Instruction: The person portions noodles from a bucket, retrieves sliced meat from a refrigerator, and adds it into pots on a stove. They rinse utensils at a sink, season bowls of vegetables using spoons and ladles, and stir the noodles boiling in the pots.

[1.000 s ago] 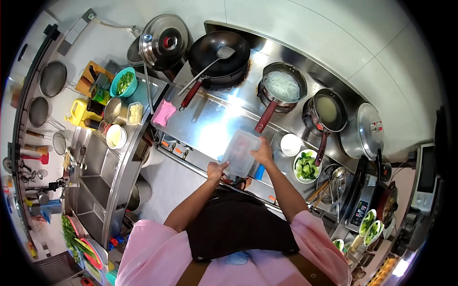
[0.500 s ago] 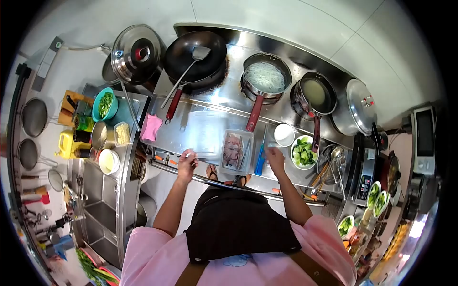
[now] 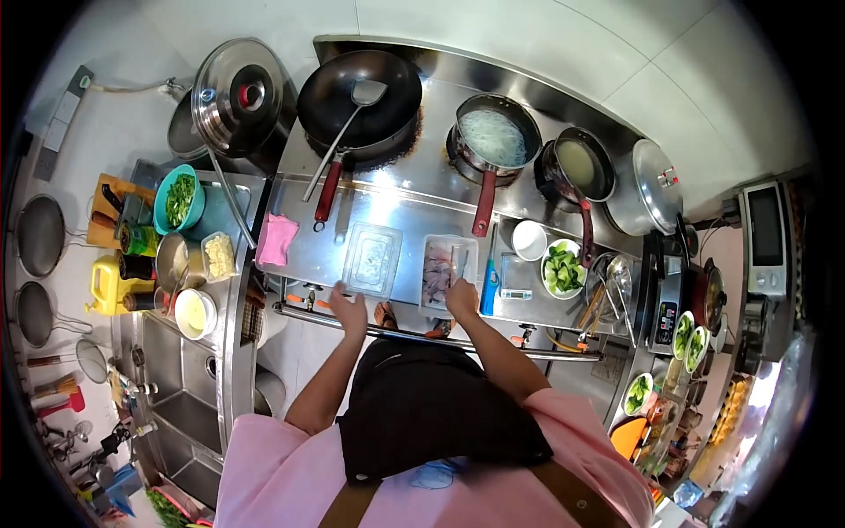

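Steel counter [image 3: 396,204]: white glare flares across the metal in this brightly lit kitchen.
Pot lid [image 3: 227,97]: streaked with sharp highlights.
Wall tiles [image 3: 493,40]: cool, even light.
Apron [image 3: 440,405]: near-black, its folds barely visible.
Left hand [image 3: 350,311]: fingers softly blurred.
Lower right edge: a washed-out, violet-tinged patch, detail lost.
Microwave [image 3: 764,238]: skewed by fisheye curvature near the blackened border.

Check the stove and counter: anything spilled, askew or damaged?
One oddity: dark staining on the stove around the burner under the wok; nearby steel looks bright. Scorching or residue, can't tell which. No obvious spill elsewhere on the counter; the tub at the right hand sits upright.
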Demonstrator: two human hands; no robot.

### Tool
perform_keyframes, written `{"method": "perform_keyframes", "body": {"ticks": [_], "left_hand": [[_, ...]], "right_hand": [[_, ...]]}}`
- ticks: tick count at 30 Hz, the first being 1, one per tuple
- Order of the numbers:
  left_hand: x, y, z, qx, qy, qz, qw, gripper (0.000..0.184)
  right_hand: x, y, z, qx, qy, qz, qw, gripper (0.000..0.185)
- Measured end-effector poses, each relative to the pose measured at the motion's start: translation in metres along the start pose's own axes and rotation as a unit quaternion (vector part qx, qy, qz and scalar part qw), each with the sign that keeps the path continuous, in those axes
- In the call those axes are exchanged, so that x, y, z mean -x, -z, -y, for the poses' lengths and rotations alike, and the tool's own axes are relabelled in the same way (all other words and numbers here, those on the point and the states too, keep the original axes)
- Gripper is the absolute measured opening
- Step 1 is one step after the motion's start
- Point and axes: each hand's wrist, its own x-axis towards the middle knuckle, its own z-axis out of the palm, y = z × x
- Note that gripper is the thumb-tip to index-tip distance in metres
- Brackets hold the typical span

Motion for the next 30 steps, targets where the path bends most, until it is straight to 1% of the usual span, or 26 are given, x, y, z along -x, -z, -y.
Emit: {"method": "perform_keyframes", "body": {"ticks": [1,2,4,6,9,10,12,14,15,16,17,18,19,21,22,23,24,25,26,28,30], "left_hand": [[0.007,-0.002,-0.004,0.141,0.041,0.115,0.983,0.052],[0.013,0.000,-0.014,0.277,0.081,0.225,0.931,0.048],[0.026,-0.033,-0.008,0.294,0.092,0.396,0.865,0.046],[0.042,-0.031,-0.040,0.269,0.056,0.460,0.844,0.052],[0.057,-0.041,-0.065,0.180,-0.025,0.412,0.893,0.057],[0.057,-0.047,-0.068,0.167,-0.014,0.417,0.893,0.058],[0.057,-0.058,-0.073,0.140,0.008,0.428,0.893,0.058],[0.059,-0.061,-0.079,0.094,-0.012,0.401,0.911,0.054],[0.059,-0.062,-0.083,0.072,-0.023,0.385,0.920,0.052],[0.059,-0.061,-0.085,0.086,-0.046,0.376,0.921,0.051],[0.060,-0.066,-0.078,0.100,-0.071,0.366,0.923,0.050],[0.060,-0.071,-0.071,0.115,-0.095,0.355,0.923,0.049],[0.061,-0.074,-0.063,0.112,-0.150,0.322,0.928,0.048],[0.047,-0.071,-0.052,0.135,-0.042,0.454,0.880,0.047],[0.041,-0.070,-0.048,0.144,0.014,0.514,0.845,0.047],[0.034,-0.031,-0.072,0.165,0.099,0.568,0.800,0.037],[0.032,-0.021,-0.074,0.198,0.128,0.577,0.782,0.036],[0.031,-0.012,-0.073,0.231,0.157,0.584,0.762,0.035],[0.030,-0.004,-0.071,0.263,0.186,0.591,0.740,0.035],[0.025,0.013,-0.076,0.268,0.199,0.602,0.725,0.035],[0.023,0.026,-0.079,0.278,0.226,0.598,0.717,0.035]], "right_hand": [[0.000,-0.001,0.002,0.000,-0.016,0.000,1.000,0.027],[-0.001,-0.003,0.003,-0.001,-0.031,0.000,1.000,0.028],[-0.005,-0.007,0.000,-0.001,-0.024,-0.004,1.000,0.030],[-0.013,-0.016,-0.008,0.002,0.001,-0.020,1.000,0.031],[0.005,0.022,0.014,-0.006,-0.026,0.012,1.000,0.031],[0.008,0.031,0.011,0.017,0.055,0.028,0.998,0.031],[0.011,0.049,-0.012,0.061,0.215,0.061,0.973,0.033],[0.013,0.057,-0.024,-0.093,0.135,0.109,0.980,0.028],[0.018,0.061,-0.031,-0.237,0.047,0.156,0.958,0.026],[0.024,0.066,-0.037,-0.374,-0.042,0.197,0.905,0.024],[0.031,0.075,-0.038,-0.394,-0.042,0.209,0.894,0.018],[0.039,0.080,-0.043,-0.423,-0.034,0.199,0.884,0.021],[0.035,0.078,-0.052,-0.407,-0.016,0.194,0.893,0.023],[0.037,0.076,-0.063,-0.375,0.012,0.179,0.909,0.030],[0.039,0.078,-0.064,-0.354,0.005,0.176,0.918,0.030],[0.046,0.085,-0.060,-0.333,-0.002,0.175,0.927,0.030],[0.050,0.090,-0.056,-0.311,-0.008,0.173,0.934,0.030],[0.049,0.083,-0.059,-0.273,0.025,0.137,0.952,0.031],[0.048,0.082,-0.063,-0.248,0.051,0.135,0.958,0.035],[0.042,0.081,-0.067,-0.198,0.104,0.133,0.966,0.043],[0.046,0.091,-0.059,-0.166,0.142,0.118,0.969,0.043]]}}
